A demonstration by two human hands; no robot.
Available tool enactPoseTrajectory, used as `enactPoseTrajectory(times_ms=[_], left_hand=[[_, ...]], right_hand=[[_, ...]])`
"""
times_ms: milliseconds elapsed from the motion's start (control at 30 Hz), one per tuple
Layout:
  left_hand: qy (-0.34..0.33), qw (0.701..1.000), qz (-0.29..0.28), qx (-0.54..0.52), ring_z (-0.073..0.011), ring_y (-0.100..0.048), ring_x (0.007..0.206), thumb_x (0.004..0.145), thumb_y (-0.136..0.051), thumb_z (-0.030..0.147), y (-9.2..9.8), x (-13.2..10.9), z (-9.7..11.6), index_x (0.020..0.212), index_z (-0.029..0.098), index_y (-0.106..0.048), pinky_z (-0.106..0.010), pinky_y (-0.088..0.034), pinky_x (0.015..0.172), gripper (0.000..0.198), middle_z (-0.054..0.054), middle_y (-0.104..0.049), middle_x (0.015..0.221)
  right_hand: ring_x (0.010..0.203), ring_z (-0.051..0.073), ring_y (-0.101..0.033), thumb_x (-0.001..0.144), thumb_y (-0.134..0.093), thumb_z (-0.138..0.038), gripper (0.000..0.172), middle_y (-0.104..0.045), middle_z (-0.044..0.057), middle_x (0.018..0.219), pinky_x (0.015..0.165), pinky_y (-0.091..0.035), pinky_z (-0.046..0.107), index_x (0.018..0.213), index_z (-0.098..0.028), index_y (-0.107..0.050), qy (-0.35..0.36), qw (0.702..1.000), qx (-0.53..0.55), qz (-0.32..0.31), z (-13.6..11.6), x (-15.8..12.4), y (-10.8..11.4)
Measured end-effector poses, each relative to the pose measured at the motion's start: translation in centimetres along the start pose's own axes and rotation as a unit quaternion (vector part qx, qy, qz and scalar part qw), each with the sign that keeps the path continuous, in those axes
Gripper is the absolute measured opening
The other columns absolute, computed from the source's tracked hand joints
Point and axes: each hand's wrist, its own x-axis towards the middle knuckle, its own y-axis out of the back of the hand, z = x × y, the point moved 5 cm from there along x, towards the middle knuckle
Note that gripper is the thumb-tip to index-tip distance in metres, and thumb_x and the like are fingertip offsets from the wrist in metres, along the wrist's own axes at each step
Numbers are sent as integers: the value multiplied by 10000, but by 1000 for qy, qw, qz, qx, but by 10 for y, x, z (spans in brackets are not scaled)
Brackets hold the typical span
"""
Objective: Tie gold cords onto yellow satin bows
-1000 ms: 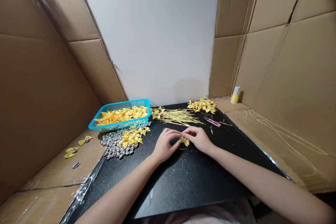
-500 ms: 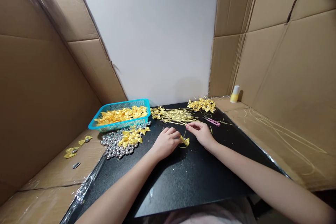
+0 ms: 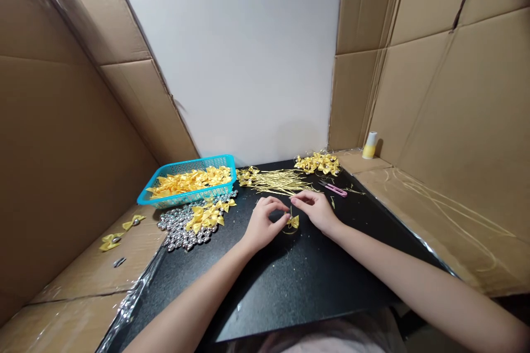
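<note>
A small yellow bow (image 3: 293, 222) with a thin cord lies on the black tabletop (image 3: 298, 276) between my hands. My left hand (image 3: 267, 222) is beside the bow's left side, thumb and fingers apart with a gap between them. Just above and to the right, my right hand (image 3: 314, 210) pinches the upper end of the thin cord that rises from the bow. Behind my hands lies a pile of yellow cord pieces (image 3: 279, 181).
A blue basket (image 3: 144, 197) of yellow bows stands at the back left, beside silver beads (image 3: 182, 229) with bows on them. Finished-looking bows (image 3: 318, 164), pink snips (image 3: 336, 190) and a thread spool (image 3: 369, 145) sit at the right. Cardboard walls flank both sides.
My left hand has opened away from the bow, its fingers lifting and its thumb now showing. My right hand has shifted slightly left. The view has moved a little.
</note>
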Motion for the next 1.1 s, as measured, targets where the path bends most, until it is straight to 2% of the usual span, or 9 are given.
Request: enactPoseTrajectory(times_ms=[167, 433, 1100], left_hand=[[30, 999, -21, -14, -207, -563, 882, 797, -693, 299, -11, 4, -2, 793, 207, -720, -337, -426, 807, 96, -36, -649, 885], [54, 998, -39, 4, -200, -517, 821, 795, -696, 274, -10, 5, -12, 786, 224, -753, -327, -401, 760, 77, -24, -588, 794], [20, 998, -55, 37, -201, -506, 802, 792, -704, 265, -14, 1, -18, 789, 219, -756, -334, -411, 745, 70, -32, -589, 781]], right_hand=[[699, 211, -652, 700, -718, -461, 278, -728, 60, 764, 674, -512, 347, 760, -190, -737, 3, 1000, 14, -10, -2, 0, -4], [713, 192, -636, 707, -715, -418, 237, -725, 45, 763, 667, -499, 315, 770, -191, -747, 10, 1000, 16, 14, -4, 2, 2], [732, 211, -658, 680, -738, -426, 254, -735, 61, 798, 717, -508, 347, 755, -184, -749, 6, 998, 35, 45, -5, 5, 9]])
